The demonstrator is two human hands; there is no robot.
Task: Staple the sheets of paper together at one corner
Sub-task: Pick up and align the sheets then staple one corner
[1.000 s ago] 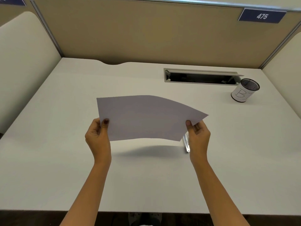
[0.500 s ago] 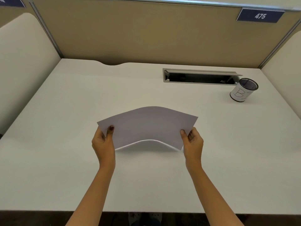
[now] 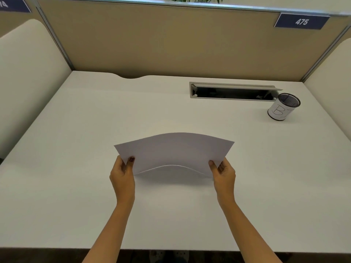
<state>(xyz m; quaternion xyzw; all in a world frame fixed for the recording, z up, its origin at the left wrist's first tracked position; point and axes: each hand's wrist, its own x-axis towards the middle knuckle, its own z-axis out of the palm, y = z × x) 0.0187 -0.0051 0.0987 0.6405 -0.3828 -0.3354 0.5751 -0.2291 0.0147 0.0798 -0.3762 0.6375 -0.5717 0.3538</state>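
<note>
Both my hands hold a thin stack of white paper sheets (image 3: pixel 174 150) over the middle of the white desk (image 3: pixel 76 130). My left hand (image 3: pixel 122 174) pinches the near left corner, thumb on top. My right hand (image 3: pixel 223 173) pinches the near right corner the same way. The sheets bow upward in the middle, and their near edge arches just above the desk. The stapler seen a second ago is hidden behind the paper and my right hand.
A mesh pen cup (image 3: pixel 284 109) wrapped in white paper stands at the back right. An open cable slot (image 3: pixel 233 91) is sunk into the desk behind the sheets. Tan partition walls (image 3: pixel 161 38) close the back and both sides.
I have lowered the sheets toward the desk and drawn my hands closer together, so the paper now arches upward. The stapler by my right hand went out of sight.
</note>
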